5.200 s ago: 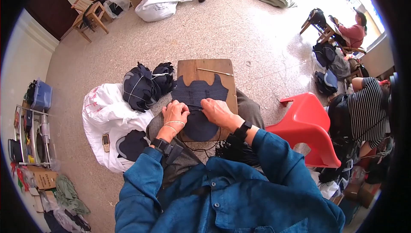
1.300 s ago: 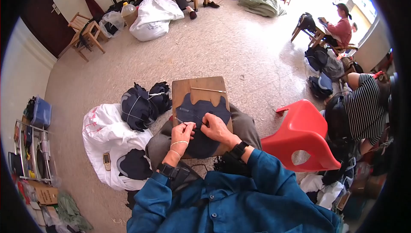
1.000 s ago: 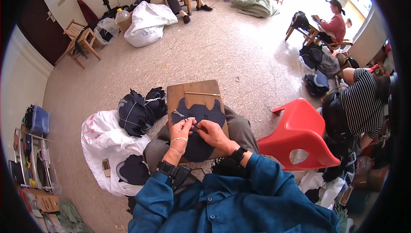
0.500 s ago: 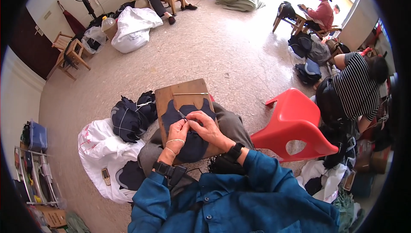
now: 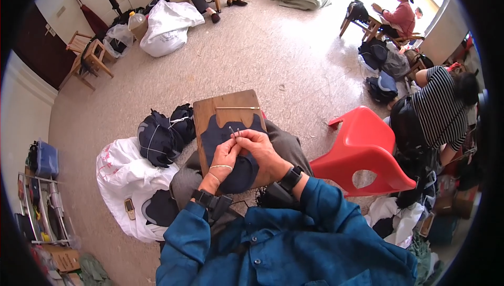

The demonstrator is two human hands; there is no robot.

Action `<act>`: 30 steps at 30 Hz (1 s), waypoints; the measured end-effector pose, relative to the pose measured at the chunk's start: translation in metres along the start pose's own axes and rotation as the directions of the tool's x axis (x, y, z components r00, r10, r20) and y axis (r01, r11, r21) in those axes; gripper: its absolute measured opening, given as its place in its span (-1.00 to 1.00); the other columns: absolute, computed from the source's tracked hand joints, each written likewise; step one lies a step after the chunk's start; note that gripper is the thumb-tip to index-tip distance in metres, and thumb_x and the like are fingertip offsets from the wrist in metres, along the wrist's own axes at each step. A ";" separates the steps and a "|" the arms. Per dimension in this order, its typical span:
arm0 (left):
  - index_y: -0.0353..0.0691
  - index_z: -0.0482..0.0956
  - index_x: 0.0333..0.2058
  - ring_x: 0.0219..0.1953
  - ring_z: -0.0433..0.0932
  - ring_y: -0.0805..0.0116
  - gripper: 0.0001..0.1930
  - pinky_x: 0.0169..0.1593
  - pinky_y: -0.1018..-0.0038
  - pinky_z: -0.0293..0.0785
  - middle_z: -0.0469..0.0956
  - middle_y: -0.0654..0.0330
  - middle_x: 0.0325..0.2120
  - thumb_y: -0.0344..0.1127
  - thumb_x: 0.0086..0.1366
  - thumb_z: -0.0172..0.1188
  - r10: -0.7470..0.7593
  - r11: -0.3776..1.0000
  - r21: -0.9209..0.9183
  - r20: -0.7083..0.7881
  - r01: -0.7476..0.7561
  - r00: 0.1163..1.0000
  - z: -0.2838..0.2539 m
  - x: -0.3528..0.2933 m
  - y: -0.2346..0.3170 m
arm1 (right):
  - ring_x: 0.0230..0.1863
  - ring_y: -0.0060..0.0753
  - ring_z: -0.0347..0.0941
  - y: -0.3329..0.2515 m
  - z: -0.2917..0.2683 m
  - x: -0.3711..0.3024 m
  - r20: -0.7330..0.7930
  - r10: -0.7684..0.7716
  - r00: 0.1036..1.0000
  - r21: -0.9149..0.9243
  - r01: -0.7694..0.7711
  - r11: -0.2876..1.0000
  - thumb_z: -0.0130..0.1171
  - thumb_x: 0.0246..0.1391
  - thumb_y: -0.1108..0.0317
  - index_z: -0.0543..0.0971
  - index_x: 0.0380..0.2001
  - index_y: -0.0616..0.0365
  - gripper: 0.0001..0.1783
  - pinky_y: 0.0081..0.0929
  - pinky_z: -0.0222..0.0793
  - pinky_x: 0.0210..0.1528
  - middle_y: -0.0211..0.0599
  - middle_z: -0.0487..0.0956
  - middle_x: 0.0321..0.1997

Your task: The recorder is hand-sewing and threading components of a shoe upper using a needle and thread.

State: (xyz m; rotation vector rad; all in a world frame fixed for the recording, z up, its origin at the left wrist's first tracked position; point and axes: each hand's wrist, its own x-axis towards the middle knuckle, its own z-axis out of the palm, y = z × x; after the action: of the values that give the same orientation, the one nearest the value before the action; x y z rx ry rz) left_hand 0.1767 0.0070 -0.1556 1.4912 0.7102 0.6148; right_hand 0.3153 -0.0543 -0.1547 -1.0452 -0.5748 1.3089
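Note:
My left hand (image 5: 226,156) and my right hand (image 5: 258,150) meet over a wooden board (image 5: 227,100), their fingertips pinched together. Between them a small thin metal tool (image 5: 231,130) sticks up in two narrow prongs; its kind is too small to tell, and the fingers hide its lower part. Beneath the hands lies a dark navy cut fabric piece (image 5: 211,137) with curved edges, partly covered by them. A slim metal rod (image 5: 237,108) with a pale tip rests across the board's far end, apart from both hands.
Left of the board sit a tied dark fabric bundle (image 5: 160,138) and a white sack (image 5: 119,168) with a phone (image 5: 129,208) on it. A red plastic chair (image 5: 365,141) stands at the right, near a person in a striped top (image 5: 438,105). Other people sit farther off.
My hands have shifted slightly right and away from me, and the pronged tool has turned from leaning left to pointing more upright. The whole view has shifted a little.

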 end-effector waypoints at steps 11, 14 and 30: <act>-0.38 0.64 -0.20 -0.04 0.55 0.18 -0.80 0.08 0.39 0.43 0.58 0.02 -0.13 -0.34 0.36 0.19 0.415 0.785 0.555 -0.141 -0.275 0.899 -0.015 0.010 -0.022 | -0.16 -0.58 0.52 0.030 -0.020 0.011 0.073 -0.125 0.989 -0.159 0.135 0.978 0.18 0.29 0.33 0.58 -0.01 0.22 -0.73 -0.54 0.51 -0.12 -0.40 0.61 -0.14; -0.39 0.65 -0.19 -0.03 0.53 0.22 -0.81 0.12 0.40 0.41 0.56 0.06 -0.10 -0.37 0.36 0.17 0.334 0.852 0.474 -0.161 -0.224 0.929 -0.015 0.006 -0.027 | -0.02 -0.66 0.46 0.058 -0.029 0.016 0.179 -0.103 0.978 -0.225 0.142 0.964 0.16 0.28 0.38 0.59 0.04 0.21 -0.70 -0.62 0.40 0.06 -0.51 0.62 -0.04; -0.37 0.62 -0.29 -0.13 0.54 0.42 -0.80 0.04 0.46 0.44 0.60 0.18 -0.22 -0.37 0.44 0.10 0.036 0.999 -0.009 -0.175 -0.039 0.984 -0.012 0.022 -0.039 | -0.25 -0.76 0.40 0.055 -0.011 0.014 0.092 -0.140 0.986 -0.173 0.155 0.973 0.18 0.25 0.32 0.67 -0.18 0.27 -0.77 -0.65 0.37 -0.19 -0.59 0.60 -0.32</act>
State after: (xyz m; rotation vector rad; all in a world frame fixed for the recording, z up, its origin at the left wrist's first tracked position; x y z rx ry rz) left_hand 0.1800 0.0307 -0.1946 1.4534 0.8132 0.7849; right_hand 0.3003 -0.0475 -0.2098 -1.0792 -0.8285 1.1872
